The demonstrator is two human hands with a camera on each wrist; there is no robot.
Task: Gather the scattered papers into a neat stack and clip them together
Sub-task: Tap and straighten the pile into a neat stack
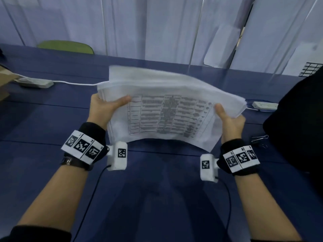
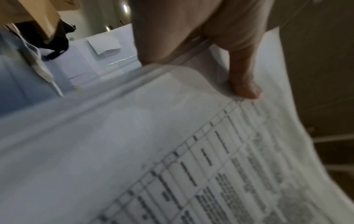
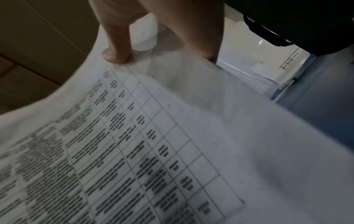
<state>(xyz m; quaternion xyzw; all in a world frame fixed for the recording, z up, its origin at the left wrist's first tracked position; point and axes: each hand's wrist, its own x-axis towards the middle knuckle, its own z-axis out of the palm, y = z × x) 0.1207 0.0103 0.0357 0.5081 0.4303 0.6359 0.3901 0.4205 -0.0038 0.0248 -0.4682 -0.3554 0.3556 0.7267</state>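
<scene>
A thick stack of white papers with a printed table on top is held above the blue table. My left hand grips its left edge, thumb on top and fingers hidden underneath. My right hand grips its right edge the same way. The sheets sag between the hands and their far edges are uneven. The left wrist view shows the left hand with its thumb pressing the papers. In the right wrist view the right hand has its thumb on the papers. A black binder clip lies on the table to the right.
A white power strip with its cable lies at the far left, another power strip at the right. A black bag stands on the right side. A cardboard box sits at the left edge, a green chair behind the table.
</scene>
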